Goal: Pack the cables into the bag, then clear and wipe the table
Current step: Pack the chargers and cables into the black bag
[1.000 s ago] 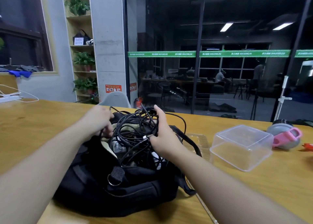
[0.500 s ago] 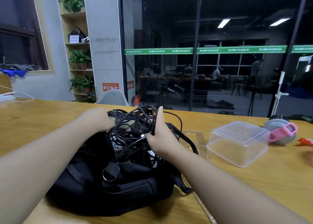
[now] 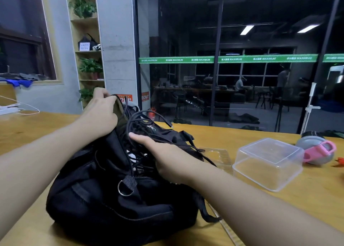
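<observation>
Packing of the cables (image 3: 141,132) is judged to be in its closing stage, with wiping not yet begun. The bag (image 3: 111,195) is seen lying on the table (image 3: 279,208), its mouth facing up and away from the person. The upper edge of the opening is gripped by the left hand (image 3: 101,113), fingers curled over the rim and lifted above the bundle. The right hand (image 3: 167,156) is laid over the dark tangle with its fingers extended; whether any strand is pinched beneath the palm cannot be told. Most of the bundle lies directly under and just beyond the right fingertips, inside the opening, while several loops stand above them and one plug end projects past them toward the far side. The loops run roughly between the two hands. The right hand is nearer and is judged the one to press them down. A clear container (image 3: 268,162) stands to the right of the right fingers, well apart. The word "MAXIMUM" is legible, repeated on a green strip (image 3: 229,59) across the glass; smaller characters beside it cannot be read.
</observation>
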